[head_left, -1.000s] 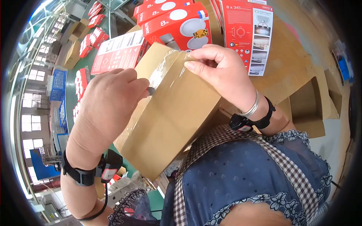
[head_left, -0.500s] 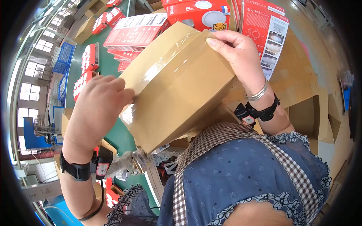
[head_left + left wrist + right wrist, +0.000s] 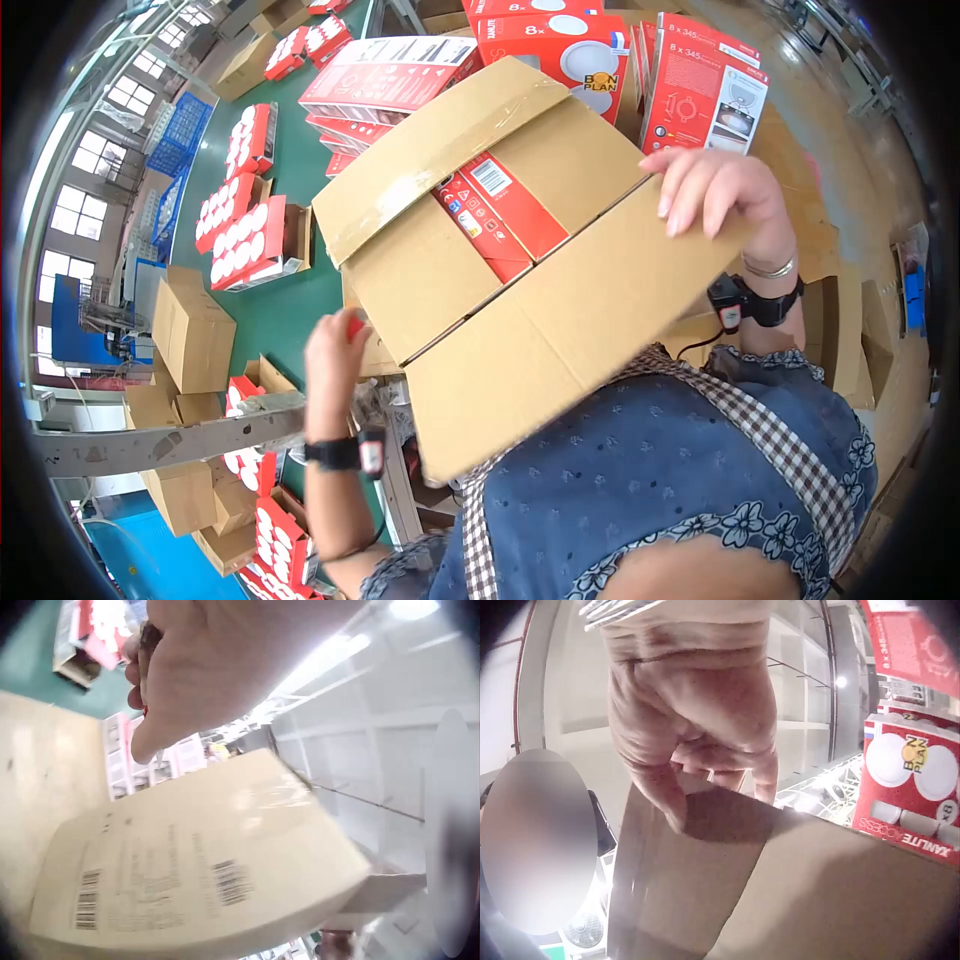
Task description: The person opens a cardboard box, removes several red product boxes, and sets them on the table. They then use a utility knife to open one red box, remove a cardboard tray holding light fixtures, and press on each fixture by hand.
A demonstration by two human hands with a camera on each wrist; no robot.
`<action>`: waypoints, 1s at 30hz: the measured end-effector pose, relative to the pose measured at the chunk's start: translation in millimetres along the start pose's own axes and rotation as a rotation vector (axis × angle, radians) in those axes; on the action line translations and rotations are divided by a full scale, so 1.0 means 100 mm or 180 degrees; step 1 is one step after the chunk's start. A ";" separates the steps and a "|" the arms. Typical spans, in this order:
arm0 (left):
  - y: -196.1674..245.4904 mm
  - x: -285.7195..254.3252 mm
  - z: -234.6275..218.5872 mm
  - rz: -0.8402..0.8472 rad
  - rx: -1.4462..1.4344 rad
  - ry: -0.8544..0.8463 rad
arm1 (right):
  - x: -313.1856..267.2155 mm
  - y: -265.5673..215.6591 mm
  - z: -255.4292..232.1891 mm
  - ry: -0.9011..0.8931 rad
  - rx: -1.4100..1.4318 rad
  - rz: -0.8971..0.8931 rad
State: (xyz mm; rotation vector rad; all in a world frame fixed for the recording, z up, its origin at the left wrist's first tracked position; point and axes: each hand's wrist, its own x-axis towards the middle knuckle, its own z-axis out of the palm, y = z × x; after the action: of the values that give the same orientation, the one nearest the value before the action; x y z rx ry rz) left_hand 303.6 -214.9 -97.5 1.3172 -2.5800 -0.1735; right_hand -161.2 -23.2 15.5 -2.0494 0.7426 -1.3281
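A cardboard box (image 3: 430, 290) is tilted in front of the person, its long near flap (image 3: 570, 340) raised toward the body and its taped far flap (image 3: 440, 160) folded back. Between the short inner flaps a red printed carton (image 3: 490, 215) shows. The right hand (image 3: 730, 195) grips the near flap at its right corner; in the right wrist view thumb and fingers of the hand (image 3: 697, 720) lie on either side of the cardboard. The left hand (image 3: 335, 365), apart from the box at its left, has its fingers curled round a small red item (image 3: 355, 326), mostly hidden.
Red and white cartons (image 3: 390, 80) are stacked behind the box, with more upright ones (image 3: 690, 90) at the back right. Open red cartons (image 3: 245, 240) and brown boxes (image 3: 195, 330) stand along the green table (image 3: 290, 330) at left. A metal rail (image 3: 170, 445) crosses the lower left.
The taped top has come open, with its flaps parted and the red carton showing. The left hand has moved down away from the box; the right hand has moved right and down with the near flap.
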 end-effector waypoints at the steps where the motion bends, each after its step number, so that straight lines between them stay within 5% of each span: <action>1: -0.14 0.01 0.39 -0.0026 -0.0510 0.0150 | 0.01 -0.06 -0.02 0.0003 -0.0037 0.0006; 4: -0.52 0.16 1.26 -0.0409 -0.1756 0.0204 | 0.08 -0.26 -0.20 -0.1431 -0.0800 0.0794; 5: -0.63 0.25 1.42 -0.0141 -0.1096 0.0174 | 0.14 -0.32 -0.24 -0.1410 -0.0821 0.0824; 9: -1.06 0.42 1.69 -0.0292 -0.1580 0.0237 | 0.26 -0.36 -0.24 -0.1863 -0.0953 0.1168; 10: -0.82 0.49 1.29 -0.0459 -0.1441 0.0499 | 0.23 -0.35 -0.19 -0.0843 -0.0438 0.1959; 11: -0.56 0.55 0.87 -0.0635 -0.1310 0.0755 | 0.24 -0.32 -0.14 -0.0455 -0.0493 0.2172; 13: 0.18 0.61 0.03 0.0206 -0.1796 0.1837 | 0.25 -0.27 -0.04 0.0385 -0.0531 0.2545; 15: 0.91 0.55 -0.74 0.1197 -0.1923 0.1540 | 0.38 -0.21 -0.01 -0.0749 -0.2702 0.1153; 16: 1.27 0.54 -0.98 0.1683 -0.2269 0.0932 | 0.41 -0.15 0.03 -0.0754 -0.2713 0.1165; 18: 1.74 0.73 -1.15 0.2529 -0.1585 0.0226 | 0.45 0.03 0.11 -0.1091 -0.3084 0.0035; 19: 1.84 0.83 -1.08 0.2752 -0.1233 0.0056 | 0.46 0.07 0.11 -0.1093 -0.3088 0.0025; 21: 1.89 0.92 -0.92 0.2890 -0.0384 0.0198 | 0.50 0.14 0.10 -0.1179 -0.3159 0.0109; 25: 1.99 1.03 -1.01 0.3151 -0.0246 0.0179 | 0.63 0.03 0.07 -0.1162 -0.3314 -0.0313; 27: 1.98 1.11 -1.23 0.3277 -0.0669 0.0691 | 0.66 -0.07 0.08 -0.1255 -0.4053 -0.0526; 28: 1.87 1.11 -1.48 0.3134 -0.0340 0.0467 | 0.65 -0.12 -0.04 -0.1231 -0.4073 -0.0512; 30: 1.58 0.97 -1.61 0.2445 -0.0834 0.0072 | 0.46 -0.21 -0.41 -0.0244 -0.4620 0.0171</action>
State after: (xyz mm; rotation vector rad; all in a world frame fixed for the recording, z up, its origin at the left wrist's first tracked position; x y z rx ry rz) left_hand 167.9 -199.7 106.6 0.1947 -2.7140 -0.3285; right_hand -180.5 -49.2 72.4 -2.9792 2.0969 -0.5872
